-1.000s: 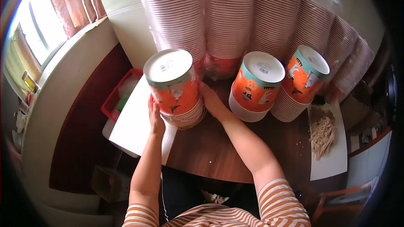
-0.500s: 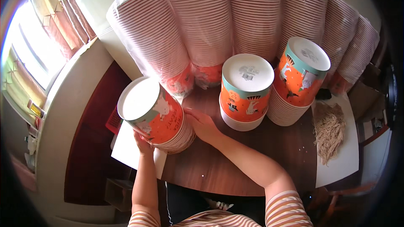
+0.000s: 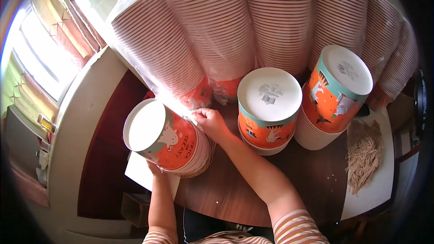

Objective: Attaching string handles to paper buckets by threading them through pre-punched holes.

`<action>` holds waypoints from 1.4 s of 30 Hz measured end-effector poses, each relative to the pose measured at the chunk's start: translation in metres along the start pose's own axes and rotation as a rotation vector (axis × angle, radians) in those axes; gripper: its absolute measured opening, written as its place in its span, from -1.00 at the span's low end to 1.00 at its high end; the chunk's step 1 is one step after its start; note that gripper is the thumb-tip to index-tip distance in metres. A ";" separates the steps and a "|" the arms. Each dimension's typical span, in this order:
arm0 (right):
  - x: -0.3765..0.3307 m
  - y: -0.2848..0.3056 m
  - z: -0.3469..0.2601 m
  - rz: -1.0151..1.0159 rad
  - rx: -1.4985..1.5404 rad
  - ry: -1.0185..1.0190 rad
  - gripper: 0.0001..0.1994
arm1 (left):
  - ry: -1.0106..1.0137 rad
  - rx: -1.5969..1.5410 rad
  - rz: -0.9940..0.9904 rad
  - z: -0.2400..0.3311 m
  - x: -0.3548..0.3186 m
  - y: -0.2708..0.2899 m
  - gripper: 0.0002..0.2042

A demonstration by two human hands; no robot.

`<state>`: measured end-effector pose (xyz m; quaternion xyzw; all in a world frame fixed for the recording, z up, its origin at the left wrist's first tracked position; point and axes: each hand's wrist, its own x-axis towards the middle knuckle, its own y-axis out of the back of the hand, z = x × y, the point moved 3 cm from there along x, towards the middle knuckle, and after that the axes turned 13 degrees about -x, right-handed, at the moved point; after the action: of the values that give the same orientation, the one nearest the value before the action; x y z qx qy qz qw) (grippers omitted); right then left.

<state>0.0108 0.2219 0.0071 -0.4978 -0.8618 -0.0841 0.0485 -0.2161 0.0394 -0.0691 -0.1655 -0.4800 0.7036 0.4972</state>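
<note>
A stack of nested paper buckets (image 3: pixel 178 142), orange with a green band and white ghost figures, stands upside down at the left of the table, leaning slightly. My left hand (image 3: pixel 154 168) holds it low on its near left side, its fingers mostly hidden behind the stack. Thin cord handles (image 3: pixel 209 156) hang loosely around the stack's lower right. Just beyond its right side, my right hand (image 3: pixel 210 123) is raised with thumb and fingers pinched together. Whatever is in that pinch is too small to make out.
Two more upturned bucket stacks, a middle one (image 3: pixel 270 104) and a right one (image 3: pixel 337 95), stand on the brown table (image 3: pixel 257 194). Tall plastic-wrapped bucket columns (image 3: pixel 212 27) line the back. A bundle of beige cords (image 3: pixel 364 158) lies on white board (image 3: pixel 370 199) at the right.
My right hand has come away from the stack's side, and its fingers have closed into a pinch. My left hand keeps its place on the stack. The whole view has shifted slightly.
</note>
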 end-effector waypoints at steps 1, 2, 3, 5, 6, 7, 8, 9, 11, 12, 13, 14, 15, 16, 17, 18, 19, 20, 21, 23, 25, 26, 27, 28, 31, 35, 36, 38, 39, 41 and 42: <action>0.004 -0.002 -0.002 -0.007 0.003 0.000 -0.71 | -0.012 0.011 0.043 0.002 -0.001 0.001 -0.42; 0.007 -0.004 -0.005 -0.058 0.054 0.000 -0.72 | -0.017 0.014 0.047 0.003 -0.002 0.001 -0.42; 0.009 -0.007 -0.007 -0.108 0.103 0.000 -0.73 | -0.040 0.083 0.037 0.005 -0.003 0.001 -0.42; 0.015 -0.010 0.000 -0.107 0.089 0.006 -0.74 | -0.053 0.147 0.026 0.002 -0.002 -0.006 -0.43; 0.017 -0.010 0.004 -0.105 0.076 0.013 -0.75 | -0.063 0.165 0.035 0.000 -0.001 -0.008 -0.43; 0.015 -0.011 -0.002 -0.117 0.081 0.012 -0.75 | -0.087 0.193 0.052 0.004 -0.004 -0.008 -0.43; 0.010 -0.005 -0.016 -0.120 -0.019 0.001 -0.74 | -0.091 0.196 0.060 0.007 -0.007 -0.006 -0.43; 0.006 -0.002 -0.022 -0.122 -0.118 -0.010 -0.72 | -0.083 0.202 0.045 0.010 -0.009 -0.005 -0.44; 0.003 0.004 -0.016 -0.100 -0.219 -0.001 -0.72 | -0.066 0.205 0.027 0.010 -0.007 -0.003 -0.44; 0.001 0.006 -0.014 -0.079 -0.319 0.011 -0.71 | -0.063 0.189 0.036 0.010 -0.005 -0.001 -0.44; 0.000 0.008 -0.016 -0.079 -0.323 0.010 -0.71 | -0.063 0.170 0.045 0.009 -0.004 -0.002 -0.45; 0.000 0.010 -0.019 -0.057 -0.338 -0.001 -0.73 | -0.063 0.168 0.046 0.009 -0.004 -0.003 -0.45; 0.000 0.011 -0.022 -0.036 -0.354 -0.011 -0.75 | -0.068 0.155 0.048 0.009 -0.004 -0.004 -0.45; 0.002 0.011 -0.023 -0.033 -0.354 -0.013 -0.75 | -0.067 0.144 0.048 0.008 -0.004 -0.007 -0.45; 0.005 0.009 -0.030 0.057 -0.313 0.185 -0.75 | -0.064 0.144 0.047 0.006 -0.003 -0.006 -0.45; 0.006 0.006 -0.036 0.146 -0.269 0.384 -0.73 | -0.065 0.142 0.064 0.005 -0.002 -0.004 -0.45; 0.008 -0.002 -0.036 0.088 -0.309 0.388 -0.68 | -0.067 0.141 0.081 0.006 -0.002 -0.004 -0.45; 0.009 -0.002 -0.035 0.089 -0.309 0.388 -0.68 | -0.066 0.141 0.080 0.005 -0.001 -0.004 -0.45; 0.010 -0.004 -0.034 0.006 -0.466 0.432 -0.68 | -0.059 0.152 0.074 0.004 -0.001 -0.004 -0.44; 0.009 -0.007 -0.037 -0.083 -0.619 0.479 -0.68 | -0.059 0.166 0.071 0.006 -0.003 -0.002 -0.43; 0.005 -0.001 -0.037 -0.049 -0.749 0.549 -0.68 | -0.119 0.238 0.099 0.007 -0.004 0.004 -0.41; 0.003 0.001 -0.034 -0.050 -0.751 0.549 -0.68 | -0.119 0.236 0.099 0.006 -0.004 0.007 -0.41; 0.000 0.002 -0.031 0.014 -0.747 0.592 -0.69 | -0.096 0.213 0.078 0.007 -0.003 0.009 -0.40; -0.005 0.004 -0.031 0.079 -0.740 0.632 -0.69 | -0.072 0.190 0.058 0.008 -0.003 0.014 -0.39; -0.011 0.007 -0.030 0.068 -0.817 0.612 -0.68 | -0.071 0.205 0.070 0.012 -0.002 0.025 -0.39; -0.013 0.008 -0.034 -0.002 -0.847 0.540 -0.68 | -0.095 0.131 0.148 0.010 0.001 0.031 -0.41; -0.011 0.008 -0.033 -0.018 -0.801 0.455 -0.68 | -0.110 0.138 0.138 0.010 0.001 0.030 -0.42; -0.008 0.007 -0.031 -0.030 -0.757 0.371 -0.68 | -0.124 0.142 0.124 0.009 0.003 0.029 -0.43; -0.007 0.008 -0.028 0.036 -0.604 0.335 -0.68 | -0.159 0.202 0.125 0.009 0.003 0.028 -0.45; -0.008 0.009 -0.028 0.096 -0.452 0.297 -0.68 | -0.195 0.261 0.129 0.010 0.001 0.023 -0.47; -0.007 0.007 -0.025 0.027 -0.473 0.208 -0.68 | -0.200 0.277 0.148 0.012 -0.001 0.021 -0.49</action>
<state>0.0202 0.2148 0.0311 -0.4955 -0.8018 -0.3335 0.0199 -0.2357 0.0320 -0.0815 -0.0595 -0.4119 0.8106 0.4120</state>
